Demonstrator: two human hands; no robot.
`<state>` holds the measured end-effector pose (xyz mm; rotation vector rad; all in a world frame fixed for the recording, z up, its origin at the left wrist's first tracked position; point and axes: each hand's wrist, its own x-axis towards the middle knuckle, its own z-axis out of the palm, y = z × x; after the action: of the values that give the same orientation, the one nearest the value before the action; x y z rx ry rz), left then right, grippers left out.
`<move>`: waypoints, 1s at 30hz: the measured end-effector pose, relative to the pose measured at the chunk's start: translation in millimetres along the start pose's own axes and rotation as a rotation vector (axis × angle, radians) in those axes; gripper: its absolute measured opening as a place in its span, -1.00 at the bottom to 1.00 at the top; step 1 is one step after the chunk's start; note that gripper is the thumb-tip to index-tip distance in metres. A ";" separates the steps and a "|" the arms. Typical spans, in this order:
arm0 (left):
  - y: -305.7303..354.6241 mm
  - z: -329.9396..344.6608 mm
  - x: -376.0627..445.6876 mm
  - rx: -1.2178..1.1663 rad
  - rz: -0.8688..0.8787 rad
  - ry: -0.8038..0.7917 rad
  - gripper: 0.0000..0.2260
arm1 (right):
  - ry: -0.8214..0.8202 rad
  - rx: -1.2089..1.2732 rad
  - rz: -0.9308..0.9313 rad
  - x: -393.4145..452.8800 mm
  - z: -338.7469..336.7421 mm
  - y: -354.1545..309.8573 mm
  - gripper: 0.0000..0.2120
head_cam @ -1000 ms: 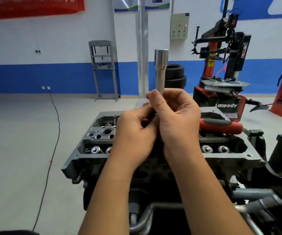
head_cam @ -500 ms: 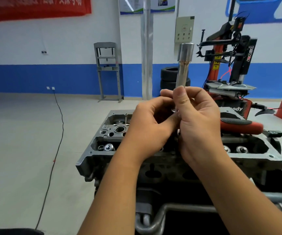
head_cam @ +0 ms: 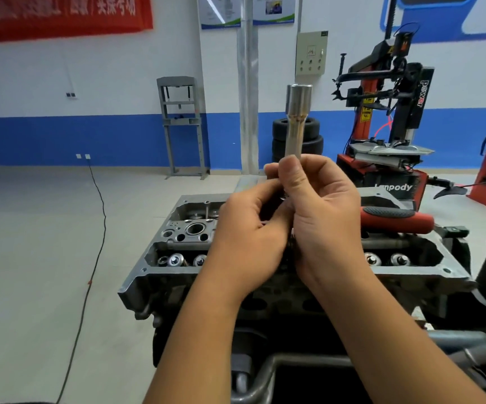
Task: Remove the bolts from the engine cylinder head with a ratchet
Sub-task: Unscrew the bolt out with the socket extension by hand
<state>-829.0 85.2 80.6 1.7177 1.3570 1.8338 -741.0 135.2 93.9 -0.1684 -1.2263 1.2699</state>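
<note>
While the left hand (head_cam: 250, 234) curls beside it, the right hand (head_cam: 323, 211) grips the upright socket (head_cam: 297, 118)

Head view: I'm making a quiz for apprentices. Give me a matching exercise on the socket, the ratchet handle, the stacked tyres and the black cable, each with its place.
Things:
1. long socket
2. red ratchet handle
3. stacked tyres
4. black cable

Places:
A. on the floor, left of the cylinder head
B. against the blue wall band
C. upright above the right hand
D. lying on the cylinder head, right of the hands

Pairs: 1-C, 2-D, 3-B, 4-A
</note>
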 end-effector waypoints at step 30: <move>-6.5 -3.5 0.2 0.070 0.080 0.164 -0.81 | -0.012 -0.052 0.061 3.5 6.7 2.3 -0.74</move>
<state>-834.6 87.2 76.3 1.7105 1.4504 2.0338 -748.3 135.5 97.2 -0.2372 -1.2736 1.2943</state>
